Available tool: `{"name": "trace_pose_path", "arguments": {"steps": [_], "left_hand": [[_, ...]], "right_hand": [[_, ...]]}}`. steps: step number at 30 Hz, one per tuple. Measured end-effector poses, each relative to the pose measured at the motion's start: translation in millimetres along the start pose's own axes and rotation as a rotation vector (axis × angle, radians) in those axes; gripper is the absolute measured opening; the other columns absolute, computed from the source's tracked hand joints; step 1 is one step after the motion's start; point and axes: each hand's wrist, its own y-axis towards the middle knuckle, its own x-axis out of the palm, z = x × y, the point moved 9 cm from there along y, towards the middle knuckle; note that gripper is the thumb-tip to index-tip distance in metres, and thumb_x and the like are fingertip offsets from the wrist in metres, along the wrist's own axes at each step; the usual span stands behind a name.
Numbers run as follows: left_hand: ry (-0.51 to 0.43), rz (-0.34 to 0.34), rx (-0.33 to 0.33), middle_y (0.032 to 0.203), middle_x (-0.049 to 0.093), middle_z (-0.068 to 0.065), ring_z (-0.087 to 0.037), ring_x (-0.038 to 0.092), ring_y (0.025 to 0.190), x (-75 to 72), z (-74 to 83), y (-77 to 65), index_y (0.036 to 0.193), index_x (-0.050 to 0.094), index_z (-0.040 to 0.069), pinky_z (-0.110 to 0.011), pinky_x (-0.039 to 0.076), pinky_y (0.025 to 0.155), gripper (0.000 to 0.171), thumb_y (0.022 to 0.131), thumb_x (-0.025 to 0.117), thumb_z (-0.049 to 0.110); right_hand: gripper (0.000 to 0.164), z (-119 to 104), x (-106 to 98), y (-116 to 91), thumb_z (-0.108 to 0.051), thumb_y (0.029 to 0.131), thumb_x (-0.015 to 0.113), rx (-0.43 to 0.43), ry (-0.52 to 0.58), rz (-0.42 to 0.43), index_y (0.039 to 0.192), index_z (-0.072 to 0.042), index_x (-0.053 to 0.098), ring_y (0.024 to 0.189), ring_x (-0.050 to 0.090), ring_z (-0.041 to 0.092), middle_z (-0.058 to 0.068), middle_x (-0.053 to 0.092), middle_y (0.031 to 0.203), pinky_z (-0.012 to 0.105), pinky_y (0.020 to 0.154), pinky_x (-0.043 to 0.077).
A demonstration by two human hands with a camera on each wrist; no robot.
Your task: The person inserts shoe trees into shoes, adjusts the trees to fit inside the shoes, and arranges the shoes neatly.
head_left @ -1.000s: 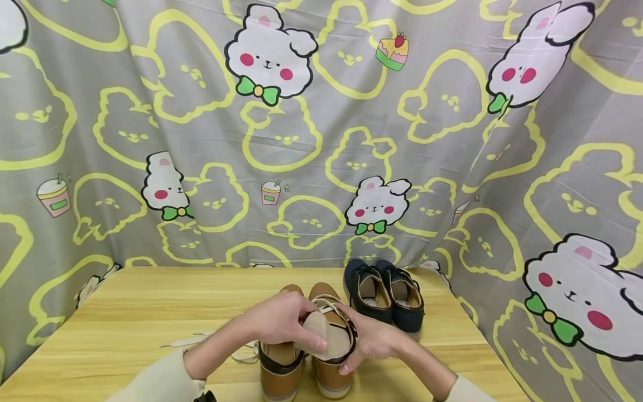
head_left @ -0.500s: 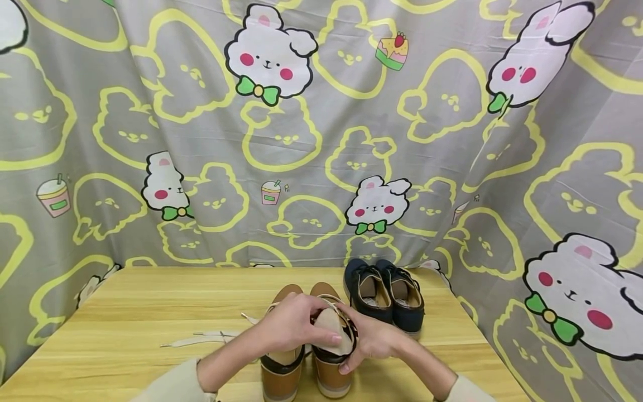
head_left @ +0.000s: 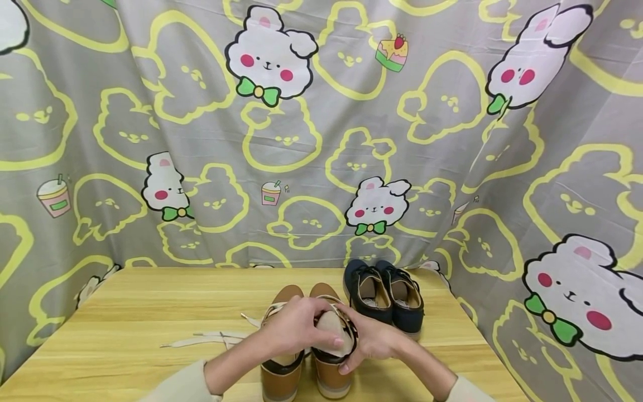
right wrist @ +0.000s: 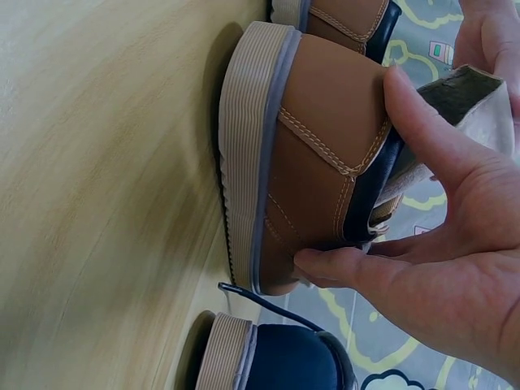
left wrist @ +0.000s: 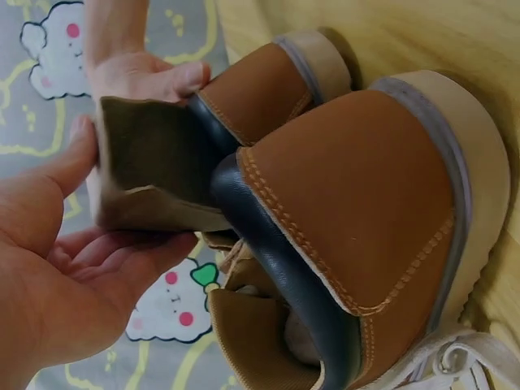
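Note:
Two brown leather shoes stand side by side on the table, heels toward me: the left shoe [head_left: 279, 385] and the right shoe [head_left: 332, 377]. A beige insole [head_left: 330, 329] with a dark underside sticks up bent from the right shoe's opening. My left hand [head_left: 296, 325] pinches it between thumb and fingers, as the left wrist view also shows. My right hand [head_left: 372, 336] grips the right shoe, thumb at the heel collar [right wrist: 370, 199] and fingers along the outer side. The insole's far end is hidden inside the shoe.
A pair of navy shoes, left [head_left: 369, 287] and right [head_left: 404, 296], stands behind on the right. White laces [head_left: 201, 339] trail over the wooden table [head_left: 150, 301] to the left of the brown shoes. A patterned curtain [head_left: 301, 145] hangs behind and at both sides.
My left hand has moved slightly right with the insole, which now sits more over the right shoe's opening. My right hand keeps its hold on the shoe.

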Motion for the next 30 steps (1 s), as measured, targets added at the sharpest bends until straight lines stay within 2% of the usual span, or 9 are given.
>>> {"name": "trace_pose_path", "arguments": {"steps": [2, 5, 9, 13, 16, 20, 25, 30], "left_hand": [[0.0, -0.02, 0.016, 0.076, 0.062, 0.015, 0.002, 0.056, 0.066, -0.2, 0.9, -0.3, 0.097, 0.073, 0.02, -0.019, 0.048, 0.058, 0.035, 0.076, 0.088, 0.043], [0.013, -0.078, 0.044, 0.076, 0.062, 0.017, 0.002, 0.054, 0.066, -0.7, 2.8, -0.1, 0.096, 0.073, 0.021, -0.018, 0.046, 0.059, 0.029, 0.077, 0.088, 0.037], [0.022, -0.172, 0.071, 0.098, 0.073, 0.015, 0.004, 0.06, 0.082, -2.9, 4.5, 0.8, 0.115, 0.076, 0.019, -0.018, 0.05, 0.073, 0.035, 0.082, 0.086, 0.025], [0.01, -0.225, 0.088, 0.117, 0.074, 0.01, 0.004, 0.063, 0.098, -4.2, 5.2, 1.9, 0.122, 0.074, 0.019, -0.019, 0.052, 0.084, 0.039, 0.084, 0.084, 0.019], [0.012, -0.218, 0.101, 0.112, 0.075, 0.011, 0.004, 0.063, 0.092, -3.0, 5.2, 3.7, 0.12, 0.075, 0.018, -0.018, 0.052, 0.08, 0.037, 0.084, 0.085, 0.02], [0.044, -0.169, 0.113, 0.103, 0.075, 0.014, 0.004, 0.058, 0.079, 1.0, 3.0, 7.7, 0.116, 0.077, 0.018, -0.016, 0.049, 0.071, 0.034, 0.083, 0.085, 0.02], [0.091, -0.104, 0.138, 0.106, 0.077, 0.009, 0.004, 0.062, 0.082, 6.4, 0.2, 13.3, 0.113, 0.079, 0.015, -0.015, 0.049, 0.07, 0.033, 0.081, 0.087, 0.018], [0.131, -0.067, 0.112, 0.102, 0.077, 0.008, 0.001, 0.064, 0.083, 10.2, -4.9, 17.0, 0.111, 0.079, 0.017, -0.015, 0.05, 0.067, 0.035, 0.078, 0.089, 0.021]], "right_hand": [[0.123, 1, 0, 0, -0.011, 0.066, 0.096, 0.004, -0.002, 0.002, 0.162, -0.019, 0.019, 0.127, 0.05, 0.023, 0.005, 0.048, 0.145, 0.046, 0.107, 0.041], [0.122, 2, -1, 0, -0.013, 0.066, 0.097, 0.004, -0.011, 0.003, 0.162, -0.02, 0.021, 0.128, 0.049, 0.023, 0.005, 0.048, 0.145, 0.044, 0.107, 0.04], [0.12, 3, -1, 1, -0.018, 0.067, 0.097, 0.001, -0.021, 0.007, 0.161, -0.02, 0.022, 0.13, 0.047, 0.023, 0.003, 0.046, 0.148, 0.044, 0.108, 0.039], [0.12, 4, -2, 0, -0.019, 0.066, 0.098, 0.003, -0.025, 0.009, 0.16, -0.021, 0.024, 0.128, 0.049, 0.023, 0.004, 0.046, 0.148, 0.044, 0.107, 0.039], [0.121, 4, -2, 0, -0.02, 0.066, 0.097, 0.014, -0.037, 0.013, 0.161, -0.019, 0.023, 0.13, 0.049, 0.024, 0.005, 0.046, 0.149, 0.047, 0.107, 0.039], [0.122, 4, -2, 0, -0.021, 0.068, 0.096, 0.031, -0.037, 0.015, 0.163, -0.015, 0.018, 0.138, 0.045, 0.029, 0.008, 0.042, 0.154, 0.053, 0.111, 0.038], [0.121, 4, -3, -1, -0.02, 0.071, 0.095, 0.022, -0.031, 0.009, 0.163, -0.013, 0.017, 0.138, 0.045, 0.029, 0.008, 0.042, 0.154, 0.052, 0.111, 0.039], [0.12, 2, -3, -1, -0.021, 0.071, 0.095, -0.002, -0.036, 0.001, 0.163, -0.012, 0.018, 0.137, 0.047, 0.026, 0.007, 0.044, 0.153, 0.049, 0.109, 0.041]]}}
